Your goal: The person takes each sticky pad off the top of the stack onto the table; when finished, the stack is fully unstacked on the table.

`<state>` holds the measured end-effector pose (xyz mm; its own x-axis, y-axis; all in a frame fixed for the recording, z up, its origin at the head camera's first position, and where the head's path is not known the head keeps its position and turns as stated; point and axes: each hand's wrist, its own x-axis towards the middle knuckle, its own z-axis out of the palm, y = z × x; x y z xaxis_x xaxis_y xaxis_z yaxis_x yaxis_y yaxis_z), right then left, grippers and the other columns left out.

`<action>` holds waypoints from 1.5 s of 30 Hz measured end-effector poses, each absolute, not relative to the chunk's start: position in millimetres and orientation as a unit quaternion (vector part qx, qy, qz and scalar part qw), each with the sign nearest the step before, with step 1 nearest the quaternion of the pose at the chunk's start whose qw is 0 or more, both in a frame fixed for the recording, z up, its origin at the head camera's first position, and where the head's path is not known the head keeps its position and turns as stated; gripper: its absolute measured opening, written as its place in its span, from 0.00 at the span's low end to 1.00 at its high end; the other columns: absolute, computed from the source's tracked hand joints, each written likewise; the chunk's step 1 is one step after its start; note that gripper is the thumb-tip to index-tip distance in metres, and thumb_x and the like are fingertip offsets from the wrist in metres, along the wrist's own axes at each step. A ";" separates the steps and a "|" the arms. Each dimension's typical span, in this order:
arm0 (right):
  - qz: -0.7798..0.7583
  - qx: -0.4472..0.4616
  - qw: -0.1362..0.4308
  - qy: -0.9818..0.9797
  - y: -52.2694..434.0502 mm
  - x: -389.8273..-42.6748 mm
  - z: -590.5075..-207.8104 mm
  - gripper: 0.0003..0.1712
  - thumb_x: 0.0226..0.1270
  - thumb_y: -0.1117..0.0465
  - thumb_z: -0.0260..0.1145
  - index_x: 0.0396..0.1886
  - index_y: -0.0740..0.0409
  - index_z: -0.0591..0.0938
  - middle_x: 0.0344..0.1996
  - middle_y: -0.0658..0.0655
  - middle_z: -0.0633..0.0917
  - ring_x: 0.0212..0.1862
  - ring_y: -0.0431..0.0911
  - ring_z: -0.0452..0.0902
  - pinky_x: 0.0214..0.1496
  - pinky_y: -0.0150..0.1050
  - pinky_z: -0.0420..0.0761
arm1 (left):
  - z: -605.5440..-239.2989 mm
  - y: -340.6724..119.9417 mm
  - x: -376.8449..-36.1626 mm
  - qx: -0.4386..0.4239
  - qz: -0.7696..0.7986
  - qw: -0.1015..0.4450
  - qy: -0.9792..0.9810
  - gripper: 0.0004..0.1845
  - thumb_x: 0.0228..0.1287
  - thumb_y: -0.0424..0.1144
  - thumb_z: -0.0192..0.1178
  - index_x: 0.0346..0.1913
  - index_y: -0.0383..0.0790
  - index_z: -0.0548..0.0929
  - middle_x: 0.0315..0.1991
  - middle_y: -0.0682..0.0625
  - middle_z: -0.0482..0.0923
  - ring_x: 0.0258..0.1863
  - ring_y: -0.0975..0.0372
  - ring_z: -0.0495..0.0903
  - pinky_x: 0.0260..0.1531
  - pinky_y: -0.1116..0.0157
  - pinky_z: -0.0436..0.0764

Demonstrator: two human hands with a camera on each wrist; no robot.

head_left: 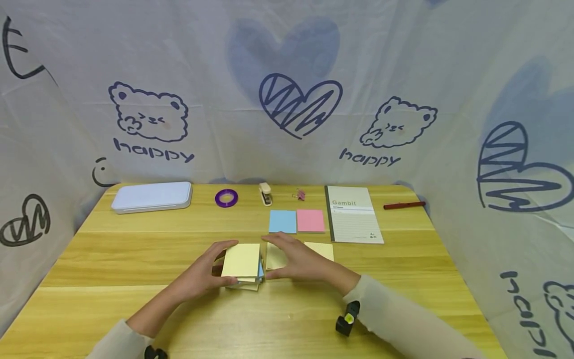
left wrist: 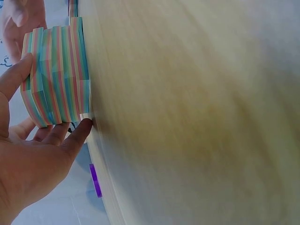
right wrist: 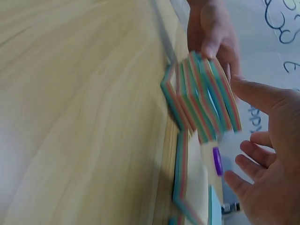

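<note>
A stack of sticky-note pads (head_left: 241, 260), yellow on top with striped pastel edges, stands unevenly piled near the middle of the table. My left hand (head_left: 208, 269) holds it from the left, thumb at the near side and fingers at the far side. In the left wrist view the pile (left wrist: 56, 75) leans in offset layers. Just right of it is my right hand (head_left: 298, 259), fingers spread and thumb near the pile. Under that hand lies a yellow pad (head_left: 275, 257), partly hidden. Another yellow pad (head_left: 324, 250) shows behind the right wrist.
Blue (head_left: 283, 221) and pink (head_left: 311, 221) pads lie side by side beyond the hands. Farther back are a white case (head_left: 152, 197), purple tape (head_left: 226, 198), a small stapler (head_left: 265, 194) and pink clips (head_left: 300, 194). To the right lie a notebook (head_left: 354, 215) and a red pen (head_left: 404, 205).
</note>
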<state>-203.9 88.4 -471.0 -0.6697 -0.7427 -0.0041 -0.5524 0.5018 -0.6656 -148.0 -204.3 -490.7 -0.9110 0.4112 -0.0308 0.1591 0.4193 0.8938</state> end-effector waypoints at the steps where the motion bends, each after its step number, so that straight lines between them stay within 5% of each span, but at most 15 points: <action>1: -0.321 -0.380 0.147 0.855 83.9 -202.8 -471.0 0.54 0.62 0.41 0.77 0.81 0.55 0.62 0.78 0.59 0.65 0.78 0.55 0.60 0.79 0.56 0.67 | -490.6 -204.5 -148.1 0.172 0.511 0.124 0.833 0.48 0.62 0.37 0.75 0.79 0.38 0.59 0.74 0.34 0.60 0.74 0.32 0.59 0.68 0.41 0.73; 22: -0.310 -0.362 0.128 0.870 45.8 -186.2 -479.1 0.55 0.64 0.39 0.75 0.82 0.56 0.60 0.72 0.55 0.70 0.71 0.48 0.70 0.73 0.42 0.75 | -486.9 -205.6 -145.7 0.178 0.503 0.124 0.836 0.47 0.64 0.40 0.74 0.79 0.38 0.58 0.76 0.32 0.56 0.74 0.30 0.59 0.68 0.37 0.72; 45: -0.355 -0.351 0.132 0.856 75.0 -192.4 -475.7 0.52 0.63 0.46 0.78 0.80 0.57 0.64 0.76 0.57 0.67 0.77 0.53 0.63 0.77 0.54 0.69 | -490.4 -202.8 -147.6 0.168 0.510 0.125 0.834 0.47 0.62 0.37 0.75 0.79 0.39 0.59 0.74 0.33 0.60 0.75 0.31 0.58 0.69 0.40 0.73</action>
